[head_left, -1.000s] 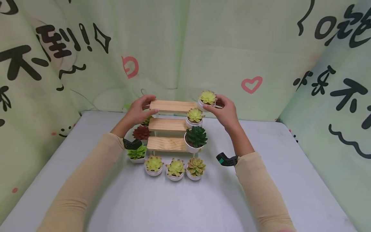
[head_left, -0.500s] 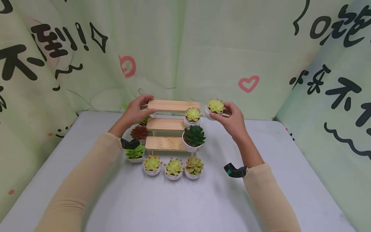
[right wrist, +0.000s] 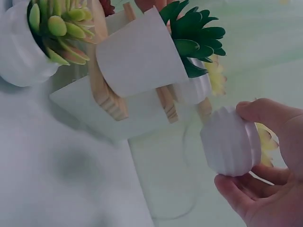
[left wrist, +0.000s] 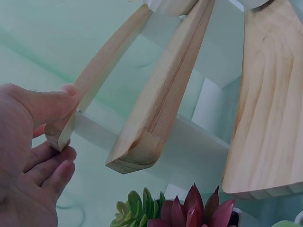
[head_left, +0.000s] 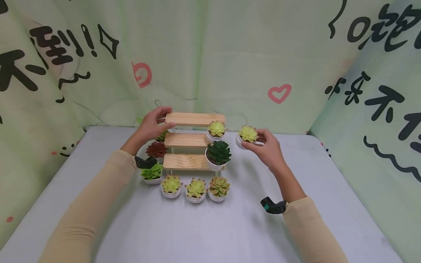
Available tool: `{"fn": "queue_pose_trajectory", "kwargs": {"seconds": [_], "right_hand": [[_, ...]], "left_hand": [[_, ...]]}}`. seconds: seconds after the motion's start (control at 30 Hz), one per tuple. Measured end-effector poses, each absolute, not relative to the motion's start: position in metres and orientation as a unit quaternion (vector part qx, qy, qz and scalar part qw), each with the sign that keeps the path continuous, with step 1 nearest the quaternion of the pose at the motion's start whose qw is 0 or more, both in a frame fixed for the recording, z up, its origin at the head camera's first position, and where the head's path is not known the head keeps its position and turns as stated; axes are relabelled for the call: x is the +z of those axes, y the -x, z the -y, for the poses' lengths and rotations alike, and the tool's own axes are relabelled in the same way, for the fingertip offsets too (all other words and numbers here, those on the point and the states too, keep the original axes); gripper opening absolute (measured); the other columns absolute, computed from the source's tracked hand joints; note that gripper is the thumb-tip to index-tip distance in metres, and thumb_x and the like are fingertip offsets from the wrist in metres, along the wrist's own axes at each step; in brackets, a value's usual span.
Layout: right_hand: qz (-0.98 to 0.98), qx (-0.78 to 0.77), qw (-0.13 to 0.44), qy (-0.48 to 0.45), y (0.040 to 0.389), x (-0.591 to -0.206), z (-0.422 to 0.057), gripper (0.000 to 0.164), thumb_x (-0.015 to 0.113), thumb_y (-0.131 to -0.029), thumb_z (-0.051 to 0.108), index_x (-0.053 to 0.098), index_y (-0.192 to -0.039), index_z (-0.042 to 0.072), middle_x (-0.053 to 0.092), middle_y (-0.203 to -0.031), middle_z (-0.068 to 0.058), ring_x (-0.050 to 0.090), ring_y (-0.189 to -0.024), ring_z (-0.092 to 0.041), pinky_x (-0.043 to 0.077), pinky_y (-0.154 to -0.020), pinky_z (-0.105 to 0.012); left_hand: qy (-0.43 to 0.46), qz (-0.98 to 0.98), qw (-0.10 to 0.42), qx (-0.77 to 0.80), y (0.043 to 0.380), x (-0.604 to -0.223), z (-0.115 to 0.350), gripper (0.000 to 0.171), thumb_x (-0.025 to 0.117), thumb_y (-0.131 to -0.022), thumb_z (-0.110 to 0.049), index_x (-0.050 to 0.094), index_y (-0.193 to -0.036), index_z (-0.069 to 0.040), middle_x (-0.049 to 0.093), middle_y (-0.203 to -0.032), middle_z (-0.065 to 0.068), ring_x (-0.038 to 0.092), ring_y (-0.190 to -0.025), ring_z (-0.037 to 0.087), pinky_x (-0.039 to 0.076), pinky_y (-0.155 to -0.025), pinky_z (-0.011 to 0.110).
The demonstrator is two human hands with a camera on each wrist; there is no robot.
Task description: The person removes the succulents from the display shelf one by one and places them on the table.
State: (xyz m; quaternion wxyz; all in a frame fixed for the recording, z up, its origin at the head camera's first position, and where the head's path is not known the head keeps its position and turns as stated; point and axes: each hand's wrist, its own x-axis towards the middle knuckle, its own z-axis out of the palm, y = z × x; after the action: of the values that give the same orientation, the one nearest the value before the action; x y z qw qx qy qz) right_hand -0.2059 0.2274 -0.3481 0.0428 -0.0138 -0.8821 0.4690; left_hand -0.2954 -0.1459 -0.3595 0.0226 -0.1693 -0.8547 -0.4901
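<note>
A three-tier wooden plant stand [head_left: 190,140] stands near the back of the table. My left hand [head_left: 154,125] grips the left end of its top board [left wrist: 102,61], thumb above and fingers below. To the right of the stand, my right hand [head_left: 268,150] holds a small yellow-green potted succulent [head_left: 248,134] in the air. In the right wrist view, thumb and fingers pinch its ribbed white pot [right wrist: 229,144] at the sides. On the stand's right end, another yellow-green succulent [head_left: 216,129] sits on the middle board and a dark green one [head_left: 218,153] on the lowest.
Three potted succulents [head_left: 195,188] stand in a row before the stand. Left of it are a bright green one [head_left: 152,171], a dark red one [head_left: 156,149] and a partly hidden green one [head_left: 162,136]. A printed curtain [head_left: 240,65] hangs behind the white table [head_left: 197,233].
My right hand has carried the yellow-green succulent away from the top board's right end, rightward and down. My left hand keeps its grip on the top board.
</note>
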Motion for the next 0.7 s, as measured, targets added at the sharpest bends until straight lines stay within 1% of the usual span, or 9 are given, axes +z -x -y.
{"fn": "queue_pose_trajectory", "kwargs": {"seconds": [0.37, 0.7], "right_hand": [[0.885, 0.464, 0.012, 0.026, 0.192, -0.377, -0.23, 0.069, 0.078, -0.081, 0.038, 0.047, -0.134, 0.007, 0.053, -0.133, -0.013, 0.052, -0.123, -0.029, 0.052, -0.101, -0.045], [0.891, 0.45, -0.019, 0.047, 0.185, -0.409, -0.226, 0.069, 0.079, -0.079, 0.036, 0.048, -0.133, 0.007, 0.054, -0.132, -0.015, 0.052, -0.124, -0.031, 0.052, -0.099, -0.046]], "left_hand": [[0.171, 0.854, 0.015, -0.49, 0.298, -0.359, 0.148, 0.062, 0.067, -0.092, -0.022, 0.039, -0.145, -0.004, 0.04, -0.15, 0.017, 0.043, -0.137, 0.035, 0.038, -0.115, 0.046], [0.164, 0.857, 0.014, -0.489, 0.296, -0.359, 0.147, 0.061, 0.067, -0.092, -0.022, 0.04, -0.144, -0.005, 0.041, -0.15, 0.016, 0.044, -0.136, 0.034, 0.039, -0.115, 0.046]]}}
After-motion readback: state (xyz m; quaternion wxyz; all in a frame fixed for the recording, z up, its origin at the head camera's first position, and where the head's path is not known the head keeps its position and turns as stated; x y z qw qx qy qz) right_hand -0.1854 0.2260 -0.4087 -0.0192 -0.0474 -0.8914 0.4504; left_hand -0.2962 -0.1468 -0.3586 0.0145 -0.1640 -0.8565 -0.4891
